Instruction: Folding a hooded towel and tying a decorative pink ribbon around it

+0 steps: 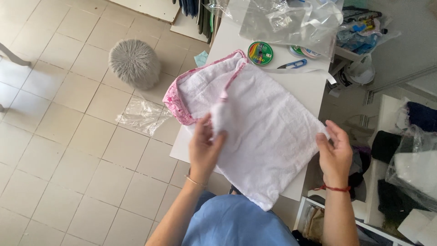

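A white towel cloth [268,123] with a pink patterned border lies spread over a white table [309,86]. My left hand [205,148] pinches a bunched fold of the cloth near its middle left. Its right corner is gripped by my right hand [334,152] at the table's right edge. The cloth's near corner hangs off the table front toward my blue-clad lap.
At the table's far end lie clear plastic bags [291,20], a green round ribbon spool [260,52] and small blue snips [293,64]. A grey fluffy stool [134,63] and a crumpled plastic bag [142,115] sit on the tiled floor left. Shelves with fabrics stand at right.
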